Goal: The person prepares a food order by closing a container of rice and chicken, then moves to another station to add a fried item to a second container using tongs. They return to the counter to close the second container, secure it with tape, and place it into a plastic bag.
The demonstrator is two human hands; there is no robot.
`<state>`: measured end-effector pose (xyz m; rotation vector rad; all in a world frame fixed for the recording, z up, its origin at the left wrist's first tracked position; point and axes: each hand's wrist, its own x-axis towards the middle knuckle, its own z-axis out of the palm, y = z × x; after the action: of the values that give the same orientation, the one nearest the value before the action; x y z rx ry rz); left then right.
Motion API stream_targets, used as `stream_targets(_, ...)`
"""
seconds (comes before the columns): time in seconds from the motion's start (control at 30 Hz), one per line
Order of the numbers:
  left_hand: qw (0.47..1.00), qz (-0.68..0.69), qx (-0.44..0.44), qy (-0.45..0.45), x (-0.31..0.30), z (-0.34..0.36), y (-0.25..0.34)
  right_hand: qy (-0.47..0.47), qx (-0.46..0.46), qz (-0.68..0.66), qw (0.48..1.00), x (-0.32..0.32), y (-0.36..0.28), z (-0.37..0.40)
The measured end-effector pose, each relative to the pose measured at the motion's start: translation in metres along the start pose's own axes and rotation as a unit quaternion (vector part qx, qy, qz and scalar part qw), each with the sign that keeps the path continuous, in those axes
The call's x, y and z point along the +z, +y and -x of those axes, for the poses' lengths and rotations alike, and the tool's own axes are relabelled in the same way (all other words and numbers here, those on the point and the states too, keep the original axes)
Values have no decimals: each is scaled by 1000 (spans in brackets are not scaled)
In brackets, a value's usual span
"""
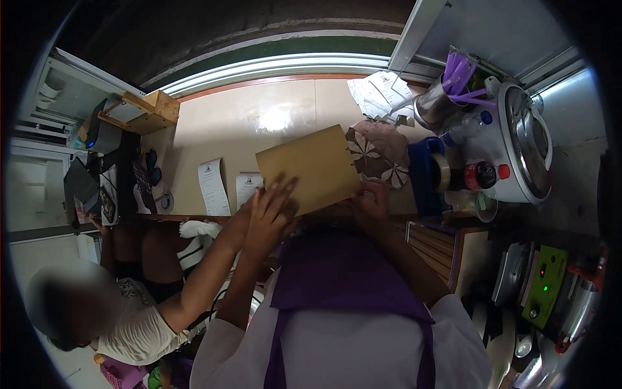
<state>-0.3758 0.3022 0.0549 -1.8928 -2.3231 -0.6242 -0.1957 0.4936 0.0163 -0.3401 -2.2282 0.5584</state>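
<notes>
A flat brown paper sheet or bag (311, 165) lies slanted over the counter in front of me. My left hand (267, 217) rests over its lower left edge with fingers apart. At the lower right corner, my right hand (371, 202) has its fingers curled against the paper, gripping the edge. A co-worker's forearm (210, 275) reaches in from the left, right beside my left wrist; that hand is partly hidden behind mine. One printed receipt (214, 188) lies left of the paper, and another receipt (247, 185) is partly covered near my fingers.
At the right stand a blue tape dispenser (424, 175), a cola bottle (479, 176), a cup of purple straws (440, 104) and a white cooker (518, 149). Receipts (382, 94) pile at the back. A wooden box (152, 111) and a seated co-worker (139, 330) are left.
</notes>
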Motion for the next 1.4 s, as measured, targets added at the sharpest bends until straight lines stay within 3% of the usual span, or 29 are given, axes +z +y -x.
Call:
stream_targets(0.07,992,-6,21,-121,-11,-14,0,-17,-22,35,999,-6,-2,-4)
stream_targets(0.27,985,-92,114,-90,-9,-13,-2,-32,-65,57,996,-12,-4,-3)
stream_targets(0.37,996,-14,58,-61,1,-11,2,-43,-76,67,994,-13,-2,-3)
stream_targets(0.47,998,-4,61,-1,4,-13,6,-52,-77,89,992,-15,-3,-2)
stream_targets(0.67,996,-6,85,-7,5,-12,-1,-57,-71,80,993,-11,1,2)
stream_targets(0.87,981,183,-29,55,15,-10,-4,-38,-59,80,994,-12,-27,-21)
stream_targets(1.07,994,96,30,32,15,-8,-7,-48,-95,68,992,3,-19,-11)
stream_targets(1.27,996,91,-12,-9,11,-8,-6,-42,-101,34,993,4,-13,-11)
stream_targets(1.4,998,-2,66,-18,7,0,-15,-49,-100,21,994,-1,-12,-11)
